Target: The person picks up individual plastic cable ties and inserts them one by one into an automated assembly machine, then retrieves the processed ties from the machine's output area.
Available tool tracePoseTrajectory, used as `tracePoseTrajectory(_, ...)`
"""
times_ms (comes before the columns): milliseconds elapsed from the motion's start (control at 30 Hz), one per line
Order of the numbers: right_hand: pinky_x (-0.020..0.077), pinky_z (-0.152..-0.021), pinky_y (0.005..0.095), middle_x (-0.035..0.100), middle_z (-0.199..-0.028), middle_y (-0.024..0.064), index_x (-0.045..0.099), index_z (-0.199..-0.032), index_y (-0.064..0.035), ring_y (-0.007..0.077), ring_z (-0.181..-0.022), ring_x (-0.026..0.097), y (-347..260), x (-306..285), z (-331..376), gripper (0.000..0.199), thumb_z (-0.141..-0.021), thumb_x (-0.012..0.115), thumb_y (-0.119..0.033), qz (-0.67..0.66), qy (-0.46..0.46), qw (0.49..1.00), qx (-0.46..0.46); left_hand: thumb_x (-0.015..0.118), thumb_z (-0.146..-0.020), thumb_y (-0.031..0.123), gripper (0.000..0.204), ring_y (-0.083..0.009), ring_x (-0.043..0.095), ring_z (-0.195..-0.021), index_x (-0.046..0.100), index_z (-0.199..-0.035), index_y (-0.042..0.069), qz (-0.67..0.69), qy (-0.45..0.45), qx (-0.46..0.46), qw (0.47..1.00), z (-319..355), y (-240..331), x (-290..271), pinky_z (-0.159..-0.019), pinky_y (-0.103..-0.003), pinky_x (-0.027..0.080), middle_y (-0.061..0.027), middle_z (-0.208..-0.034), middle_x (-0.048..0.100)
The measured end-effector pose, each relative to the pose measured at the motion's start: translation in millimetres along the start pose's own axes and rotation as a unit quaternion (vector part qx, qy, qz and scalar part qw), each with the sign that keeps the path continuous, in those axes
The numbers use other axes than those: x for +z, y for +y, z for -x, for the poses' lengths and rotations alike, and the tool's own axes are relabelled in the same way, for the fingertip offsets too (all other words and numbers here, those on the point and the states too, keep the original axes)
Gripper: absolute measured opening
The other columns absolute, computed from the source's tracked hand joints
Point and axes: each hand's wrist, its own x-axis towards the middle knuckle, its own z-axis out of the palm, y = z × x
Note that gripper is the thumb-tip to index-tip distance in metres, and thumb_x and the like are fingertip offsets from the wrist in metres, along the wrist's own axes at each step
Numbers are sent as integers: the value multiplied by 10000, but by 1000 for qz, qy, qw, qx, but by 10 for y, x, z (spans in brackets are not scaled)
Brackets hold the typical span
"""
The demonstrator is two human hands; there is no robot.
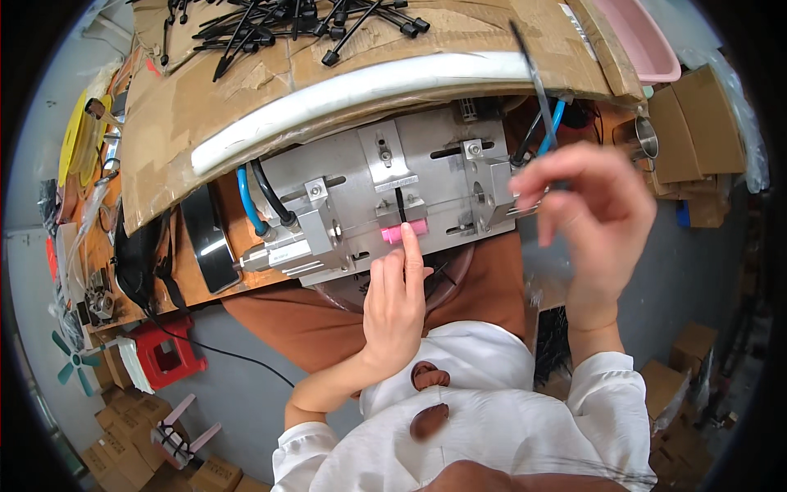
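The left hand (395, 307), index extended, touches the pink block (393, 235) without gripping; the right hand (594, 217) pinches a black rod (537, 86) above the bench's (236, 215) right side, exact hold blurred. Probably light, stiff, best taken near one end.

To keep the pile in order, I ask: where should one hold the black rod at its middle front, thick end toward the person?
Probably pinch the thick end, coming from the person's side: it is wider than the shaft and juts from the pile toward the white strip.
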Motion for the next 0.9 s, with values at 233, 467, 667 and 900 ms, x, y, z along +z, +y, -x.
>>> tracePoseTrajectory(233,449,-493,316,574,-677,62,500,-1314,46,170,-529,536,550,429,819,653,-704,728,10,281,-123,948,-80,700,-758,59,478,-314,492,-932,592,-1223,68,-51,126,92,986,-1203,-159,-677,-809,-408,426,-140,-1021,531)
tracePoseTrajectory(467,428,-467,319,533,-598,60,491,-1330,22,189,-494,531,637,674,783,659,-721,740,-14,259,-145,952,-69,600,-867,61,173,-169,524,-752,641,-1030,24,94,-77,145,982,-1978,-652,-965,-749,-289,444,-65,-885,582)
tracePoseTrajectory(667,469,-495,308,582,-703,56,569,-1223,2,182,-590,591,364,272,223,476,-776,709,-86,341,-154,912,-169,643,-770,-47,249,-123,448,-736,645,-1017,-8,125,-65,81,987,-1508,-525,-1158,-713,-230,398,-33,-823,509)
tracePoseTrajectory(900,513,-619,265,667,-909,137,579,-1031,25,181,-772,643,320,171,-1830,267,-865,665,-165,370,-322,869,-72,733,-695,-12,609,-137,457,-708,574,-1280,37,277,-18,-20,960,-1025,-509,-1116,-672,-249,425,-35,-813,493)
